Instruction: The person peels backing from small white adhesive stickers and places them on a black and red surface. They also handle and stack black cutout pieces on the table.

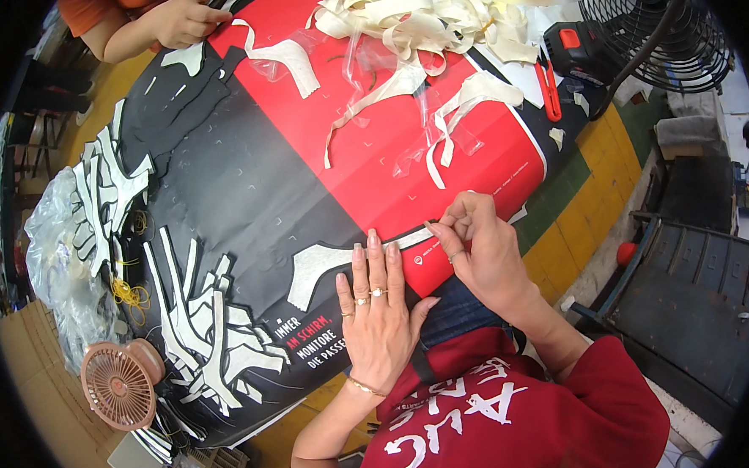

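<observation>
A white curved cut-out piece with a dark edge [315, 267] lies on the black and red sheet at the table's near side. Its wide end is to the left, and a narrow strip runs right beneath my fingertips. My left hand [377, 323] rests flat across that strip, fingers stretched out and pressing it down. At the strip's right end, my right hand [483, 243] pinches its tip between thumb and forefinger. Whether a thin layer is being held apart there is too small to make out.
Piles of similar dark-edged pieces [219, 344] lie left, near a small pink fan [120, 385]. Cream strips [423, 20] heap at the far side. A red cutter [548, 89], a battery pack [579, 49] and a black fan [656, 24] stand far right. A co-worker's hand [187, 22] works far left.
</observation>
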The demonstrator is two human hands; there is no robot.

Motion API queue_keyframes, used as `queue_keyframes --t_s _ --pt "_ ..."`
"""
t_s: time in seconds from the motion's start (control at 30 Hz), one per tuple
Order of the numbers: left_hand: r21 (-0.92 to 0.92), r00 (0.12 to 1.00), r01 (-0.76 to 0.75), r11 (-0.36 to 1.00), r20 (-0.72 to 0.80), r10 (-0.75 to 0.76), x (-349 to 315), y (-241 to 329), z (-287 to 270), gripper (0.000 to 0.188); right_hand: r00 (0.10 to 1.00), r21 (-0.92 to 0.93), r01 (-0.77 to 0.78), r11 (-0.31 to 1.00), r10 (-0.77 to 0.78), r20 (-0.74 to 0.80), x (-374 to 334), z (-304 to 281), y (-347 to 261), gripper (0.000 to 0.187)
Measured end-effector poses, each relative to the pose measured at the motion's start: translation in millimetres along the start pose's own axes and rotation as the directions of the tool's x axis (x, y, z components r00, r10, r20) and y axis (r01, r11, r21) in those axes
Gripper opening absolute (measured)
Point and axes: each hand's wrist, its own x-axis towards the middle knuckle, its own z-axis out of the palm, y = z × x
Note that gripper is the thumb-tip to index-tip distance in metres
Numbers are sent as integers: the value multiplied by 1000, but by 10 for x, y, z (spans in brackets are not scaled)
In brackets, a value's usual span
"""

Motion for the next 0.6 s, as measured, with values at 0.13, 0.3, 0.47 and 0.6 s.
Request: queue_keyframes --t_s 0.13,0.3,0.47,0.6 --pt "-12 1000 5 1000 -12 -5 4 5 8 92 987 -318 76 945 -118 -112 28 -48 49 30" --pt "-30 1000 -6 1000 -22 5 2 2 10 92 983 -31 -154 988 150 -105 101 -103 111 30" --pt "-89 996 -40 995 -83 32 18 -13 20 94 976 43 -136 990 141 -165 114 -181 54 18" --pt "-144 984 -109 983 -153 87 -17 -74 30 93 974 -65 199 978 -205 -100 123 -93 -216 18"
